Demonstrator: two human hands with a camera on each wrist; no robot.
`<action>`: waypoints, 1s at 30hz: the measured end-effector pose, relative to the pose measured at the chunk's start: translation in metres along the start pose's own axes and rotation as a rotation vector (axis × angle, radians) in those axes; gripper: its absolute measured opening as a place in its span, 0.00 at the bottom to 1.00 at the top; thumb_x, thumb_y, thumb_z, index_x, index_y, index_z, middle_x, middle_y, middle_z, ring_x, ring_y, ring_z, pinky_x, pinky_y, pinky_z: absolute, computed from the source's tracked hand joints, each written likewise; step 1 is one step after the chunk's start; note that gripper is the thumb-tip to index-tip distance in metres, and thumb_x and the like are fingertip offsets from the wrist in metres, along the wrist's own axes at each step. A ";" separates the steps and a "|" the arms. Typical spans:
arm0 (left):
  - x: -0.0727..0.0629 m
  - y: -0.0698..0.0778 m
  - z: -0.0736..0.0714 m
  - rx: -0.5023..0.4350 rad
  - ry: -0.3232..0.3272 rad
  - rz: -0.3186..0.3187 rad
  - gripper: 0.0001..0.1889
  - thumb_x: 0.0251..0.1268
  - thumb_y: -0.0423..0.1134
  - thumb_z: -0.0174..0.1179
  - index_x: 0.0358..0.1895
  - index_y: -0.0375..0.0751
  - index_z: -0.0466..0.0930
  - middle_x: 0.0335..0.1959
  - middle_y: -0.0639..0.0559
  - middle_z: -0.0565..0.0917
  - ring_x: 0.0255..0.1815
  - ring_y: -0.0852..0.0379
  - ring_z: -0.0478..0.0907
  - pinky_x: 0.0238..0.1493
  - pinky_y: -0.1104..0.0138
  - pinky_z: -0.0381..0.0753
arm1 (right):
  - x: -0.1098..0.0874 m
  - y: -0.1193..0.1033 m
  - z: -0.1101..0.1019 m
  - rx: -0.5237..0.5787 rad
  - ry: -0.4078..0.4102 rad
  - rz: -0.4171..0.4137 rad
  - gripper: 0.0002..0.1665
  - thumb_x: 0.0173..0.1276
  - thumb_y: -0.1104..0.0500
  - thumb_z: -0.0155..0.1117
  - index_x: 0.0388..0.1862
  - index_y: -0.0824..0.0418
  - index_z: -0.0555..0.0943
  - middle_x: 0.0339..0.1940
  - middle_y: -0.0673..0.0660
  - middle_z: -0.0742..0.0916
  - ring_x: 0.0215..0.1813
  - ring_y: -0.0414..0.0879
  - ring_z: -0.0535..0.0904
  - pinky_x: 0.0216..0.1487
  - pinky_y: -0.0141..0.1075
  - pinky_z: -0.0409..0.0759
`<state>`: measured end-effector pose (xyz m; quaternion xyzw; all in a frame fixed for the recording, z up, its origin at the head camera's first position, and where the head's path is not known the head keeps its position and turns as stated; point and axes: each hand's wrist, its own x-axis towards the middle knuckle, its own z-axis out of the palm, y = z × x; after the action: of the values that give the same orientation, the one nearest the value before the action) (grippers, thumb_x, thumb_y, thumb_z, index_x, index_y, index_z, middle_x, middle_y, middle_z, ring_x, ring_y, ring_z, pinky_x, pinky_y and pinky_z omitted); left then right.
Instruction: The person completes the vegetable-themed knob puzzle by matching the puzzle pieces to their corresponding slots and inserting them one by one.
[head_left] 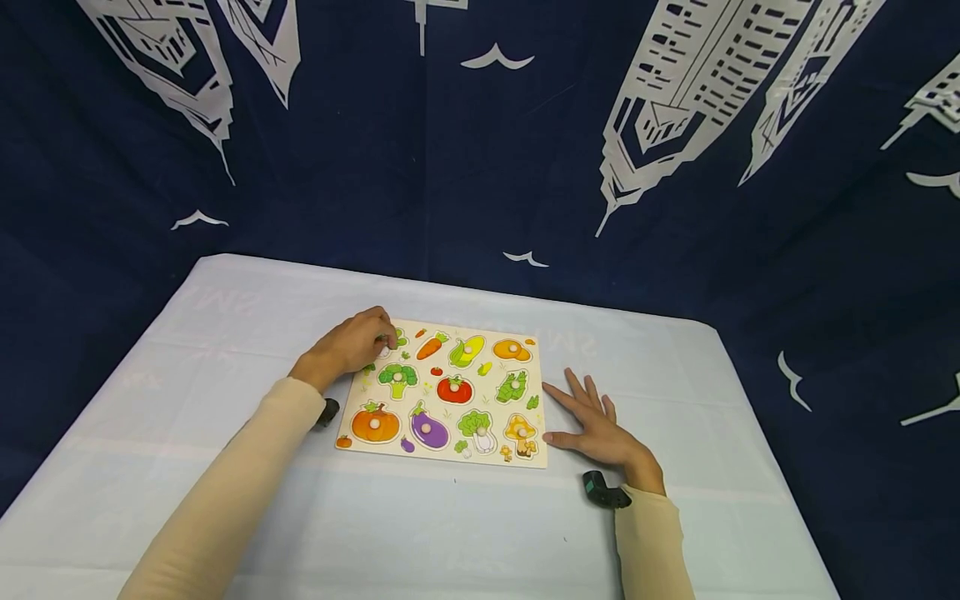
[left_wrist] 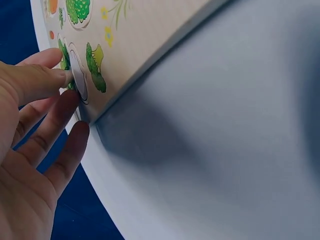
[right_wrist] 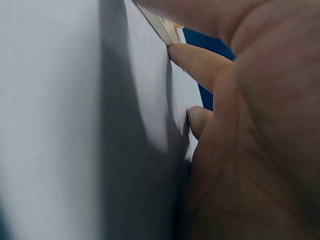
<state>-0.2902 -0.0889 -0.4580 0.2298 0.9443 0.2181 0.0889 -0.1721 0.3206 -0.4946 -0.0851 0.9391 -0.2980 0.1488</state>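
Observation:
A wooden vegetable peg puzzle board (head_left: 431, 398) lies on the table, its pieces bearing small round knobs. At its far left corner my left hand (head_left: 358, 340) pinches the knob of a green-and-white vegetable piece (left_wrist: 77, 75) between thumb and index finger. The other left fingers spread past the board's edge, and the hand partly hides that piece in the head view. My right hand (head_left: 600, 427) lies flat with fingers spread by the board's right side. Its thumb and index fingertips are right at that edge, near the mushroom piece (head_left: 521, 428).
A white cloth (head_left: 375, 525) covers the table. Tomato (head_left: 454, 390), eggplant (head_left: 430, 429), pumpkin (head_left: 375, 423) and carrot (head_left: 431, 347) pieces sit in the board. A dark blue curtain (head_left: 360, 167) hangs behind the table. Each wrist wears a small black camera (head_left: 603, 490).

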 end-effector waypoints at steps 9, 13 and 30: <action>-0.011 -0.004 -0.002 -0.028 0.045 -0.019 0.12 0.72 0.30 0.54 0.49 0.41 0.86 0.52 0.48 0.77 0.50 0.50 0.75 0.57 0.55 0.78 | 0.000 0.001 0.002 0.005 -0.001 0.004 0.52 0.60 0.39 0.72 0.80 0.47 0.61 0.85 0.61 0.45 0.82 0.66 0.26 0.74 0.68 0.24; -0.020 -0.007 -0.005 -0.048 0.070 -0.018 0.11 0.73 0.30 0.53 0.47 0.40 0.85 0.50 0.48 0.78 0.48 0.50 0.75 0.56 0.54 0.78 | 0.001 0.000 0.001 0.002 -0.008 0.002 0.52 0.60 0.38 0.72 0.80 0.47 0.61 0.85 0.61 0.44 0.82 0.66 0.26 0.74 0.68 0.24; -0.054 -0.011 -0.030 -0.019 -0.021 -0.013 0.09 0.70 0.33 0.59 0.49 0.38 0.85 0.46 0.43 0.82 0.48 0.47 0.78 0.57 0.49 0.78 | 0.000 0.000 -0.001 -0.002 -0.005 0.005 0.52 0.60 0.38 0.72 0.80 0.47 0.60 0.85 0.61 0.44 0.82 0.65 0.26 0.74 0.68 0.24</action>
<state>-0.2553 -0.1348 -0.4328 0.2251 0.9426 0.2243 0.1023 -0.1723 0.3217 -0.4938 -0.0834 0.9392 -0.2965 0.1517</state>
